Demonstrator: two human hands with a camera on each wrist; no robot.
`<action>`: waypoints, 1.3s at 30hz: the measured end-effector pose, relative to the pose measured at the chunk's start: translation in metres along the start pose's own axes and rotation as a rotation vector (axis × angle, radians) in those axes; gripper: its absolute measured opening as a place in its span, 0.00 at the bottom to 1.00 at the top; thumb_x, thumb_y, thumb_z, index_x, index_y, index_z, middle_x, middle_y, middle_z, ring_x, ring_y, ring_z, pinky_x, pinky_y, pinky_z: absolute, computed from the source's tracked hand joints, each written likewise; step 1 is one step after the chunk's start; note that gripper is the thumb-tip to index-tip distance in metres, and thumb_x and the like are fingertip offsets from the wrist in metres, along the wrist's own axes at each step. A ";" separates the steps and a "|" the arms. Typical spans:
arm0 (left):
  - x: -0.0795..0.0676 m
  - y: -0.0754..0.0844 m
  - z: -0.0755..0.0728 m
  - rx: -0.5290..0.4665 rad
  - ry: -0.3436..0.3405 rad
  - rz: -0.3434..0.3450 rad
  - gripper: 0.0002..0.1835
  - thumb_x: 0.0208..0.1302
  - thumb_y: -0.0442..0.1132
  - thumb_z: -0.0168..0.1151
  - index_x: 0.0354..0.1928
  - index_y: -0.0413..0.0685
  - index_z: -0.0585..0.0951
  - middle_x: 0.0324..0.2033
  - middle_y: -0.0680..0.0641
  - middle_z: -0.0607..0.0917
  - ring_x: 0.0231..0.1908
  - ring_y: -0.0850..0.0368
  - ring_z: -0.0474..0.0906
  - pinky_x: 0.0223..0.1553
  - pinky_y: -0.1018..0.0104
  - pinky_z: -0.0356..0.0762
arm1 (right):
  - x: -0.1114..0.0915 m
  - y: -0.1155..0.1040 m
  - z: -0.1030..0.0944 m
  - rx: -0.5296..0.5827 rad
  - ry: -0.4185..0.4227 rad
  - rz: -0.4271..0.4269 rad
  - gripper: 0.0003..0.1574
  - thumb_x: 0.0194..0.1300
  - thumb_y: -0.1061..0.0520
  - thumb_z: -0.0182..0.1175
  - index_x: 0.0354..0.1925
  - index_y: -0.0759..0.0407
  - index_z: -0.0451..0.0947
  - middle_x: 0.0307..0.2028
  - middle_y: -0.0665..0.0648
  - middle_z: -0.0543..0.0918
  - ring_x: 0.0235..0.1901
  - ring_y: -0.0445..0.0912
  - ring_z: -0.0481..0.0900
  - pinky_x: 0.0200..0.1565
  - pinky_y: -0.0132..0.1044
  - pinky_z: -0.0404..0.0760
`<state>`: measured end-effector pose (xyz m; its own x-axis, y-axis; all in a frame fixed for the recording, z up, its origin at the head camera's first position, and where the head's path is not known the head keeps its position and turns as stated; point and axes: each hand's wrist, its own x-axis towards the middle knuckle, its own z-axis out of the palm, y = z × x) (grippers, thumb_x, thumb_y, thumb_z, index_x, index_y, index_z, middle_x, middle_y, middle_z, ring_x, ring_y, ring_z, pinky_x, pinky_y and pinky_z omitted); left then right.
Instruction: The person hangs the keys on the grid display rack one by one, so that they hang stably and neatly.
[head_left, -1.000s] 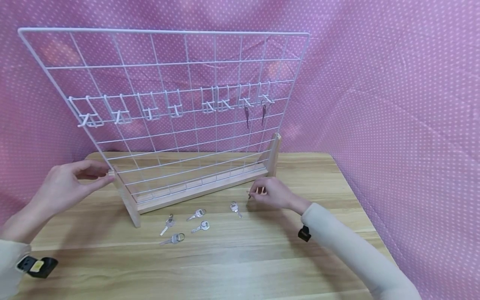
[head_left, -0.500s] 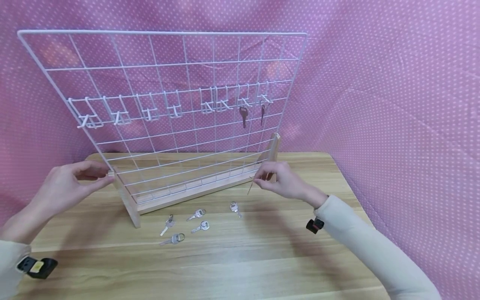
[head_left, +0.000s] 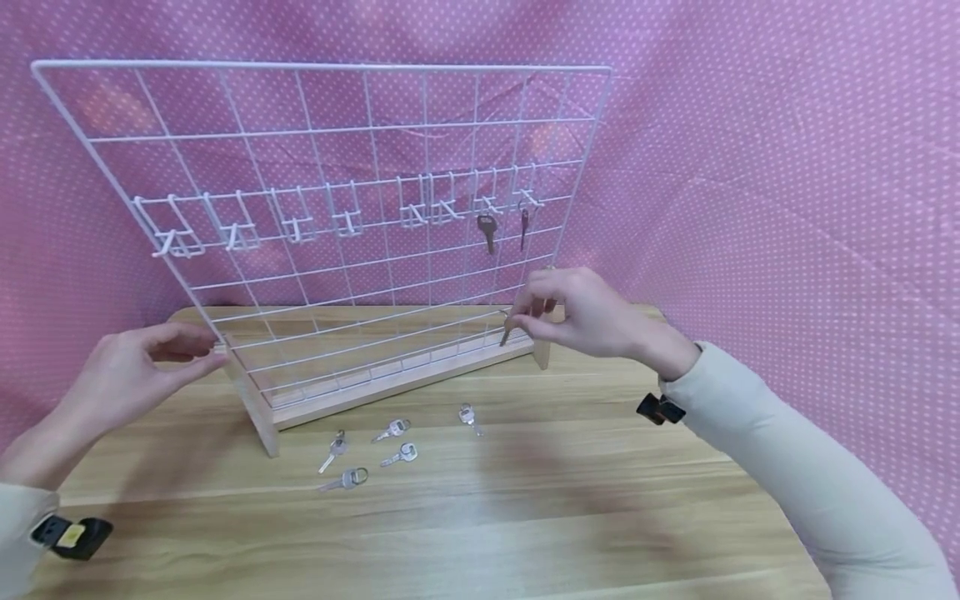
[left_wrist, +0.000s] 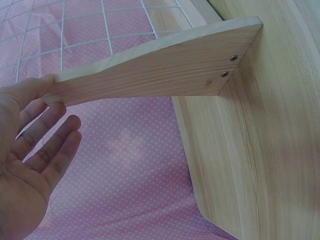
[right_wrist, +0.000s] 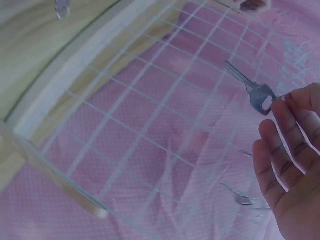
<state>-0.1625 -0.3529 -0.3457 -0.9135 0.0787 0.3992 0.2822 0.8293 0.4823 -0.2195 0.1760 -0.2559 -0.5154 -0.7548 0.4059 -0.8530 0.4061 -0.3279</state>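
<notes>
My right hand (head_left: 585,312) is raised in front of the lower right part of the white wire grid rack (head_left: 322,129). Thumb and index finger pinch the ring of a key (right_wrist: 260,97), whose blade points away from the fingertips in the right wrist view. At the rack's left end, my left hand (head_left: 142,371) pinches the upper tip of the wooden side foot (left_wrist: 150,67) between thumb and fingers. Two keys hang from the rightmost hooks: a broad-side key (head_left: 487,229) and an edge-on key (head_left: 524,227).
White wire hooks (head_left: 300,223) line one grid bar, several bearing nothing. On the wooden table (head_left: 480,517), one key (head_left: 469,417) lies right of a loose group including another key (head_left: 348,478). Pink dotted cloth (head_left: 787,208) surrounds the table's back and sides.
My right hand has lifted the key off the table, up and to the right, to the front of the grid. The broad-side hanging key has turned. My left hand stays put.
</notes>
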 end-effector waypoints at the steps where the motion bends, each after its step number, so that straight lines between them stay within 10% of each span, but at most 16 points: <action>1: 0.000 0.000 0.000 0.002 0.001 0.001 0.14 0.59 0.41 0.81 0.44 0.44 0.90 0.39 0.35 0.92 0.32 0.93 0.73 0.33 0.92 0.69 | 0.003 -0.003 -0.004 -0.020 -0.004 0.002 0.03 0.68 0.64 0.69 0.38 0.56 0.88 0.33 0.49 0.89 0.34 0.40 0.86 0.39 0.37 0.88; 15: 0.000 -0.002 -0.002 0.006 -0.004 -0.004 0.14 0.59 0.42 0.81 0.44 0.45 0.90 0.39 0.35 0.92 0.32 0.93 0.73 0.32 0.92 0.69 | 0.057 -0.029 -0.034 -0.224 0.082 0.118 0.04 0.71 0.58 0.67 0.40 0.55 0.89 0.35 0.52 0.92 0.30 0.44 0.85 0.33 0.34 0.81; 39: -0.001 -0.001 0.001 -0.005 -0.008 -0.007 0.14 0.59 0.42 0.81 0.44 0.45 0.90 0.40 0.35 0.92 0.32 0.93 0.74 0.32 0.92 0.70 | 0.091 -0.029 -0.016 -0.305 0.089 0.294 0.09 0.74 0.51 0.66 0.45 0.51 0.91 0.41 0.51 0.94 0.32 0.44 0.86 0.27 0.33 0.70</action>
<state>-0.1626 -0.3535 -0.3470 -0.9177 0.0773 0.3897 0.2772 0.8273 0.4886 -0.2430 0.1033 -0.1961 -0.7337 -0.5425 0.4091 -0.6475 0.7408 -0.1788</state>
